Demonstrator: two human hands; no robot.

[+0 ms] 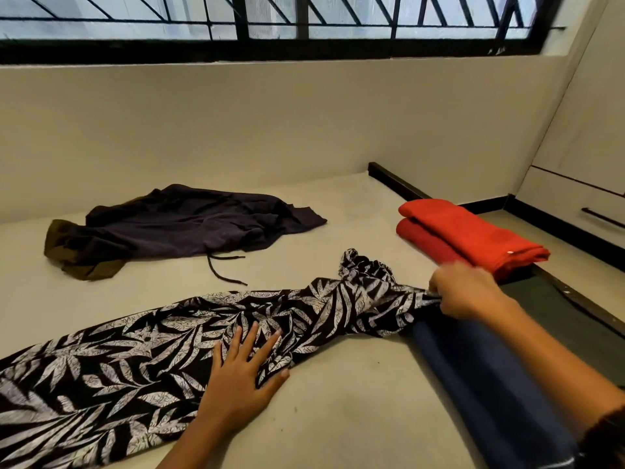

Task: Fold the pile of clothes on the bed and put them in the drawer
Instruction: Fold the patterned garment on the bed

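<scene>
At lower left, the black-and-white leaf-print garment (135,350) runs off-frame; left hand (236,377) presses it flat, right hand (463,292) grips its bunched end.

The bed (338,401) carries a crumpled dark garment (189,225) toward its far left. A folded red cloth (473,238) sits at its right edge. A leaf-print garment (135,360) stretches across its near side, and a blue cloth (473,374) lies along the near right edge.
</scene>
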